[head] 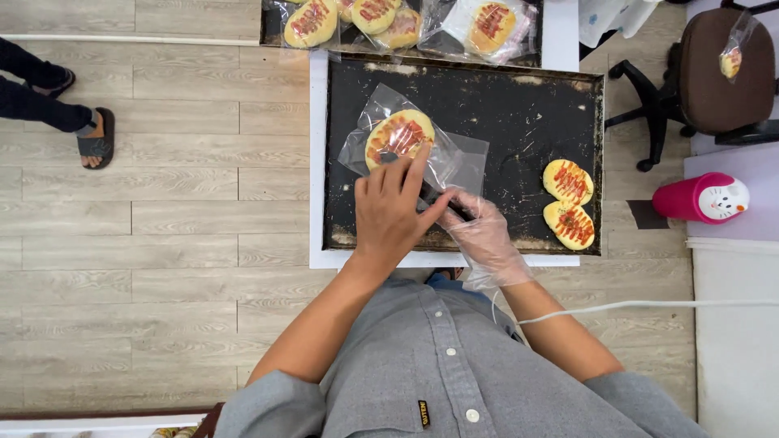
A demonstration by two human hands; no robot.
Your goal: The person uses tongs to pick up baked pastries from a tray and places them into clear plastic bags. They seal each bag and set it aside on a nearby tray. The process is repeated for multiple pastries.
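Bagged bun [398, 136] lay on the dark tray [519, 105] just ahead of the bare left hand [393, 212], fingers pinching the bag's open end; gloved right hand [480, 231] gripped it alongside.

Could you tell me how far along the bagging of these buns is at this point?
Several bagged buns already lie at the far end of the table. In hand: the left hand and the gloved right hand work at a clear bag with one sauced bun inside, on the dark baking tray. Left: two unwrapped buns at the tray's right edge.
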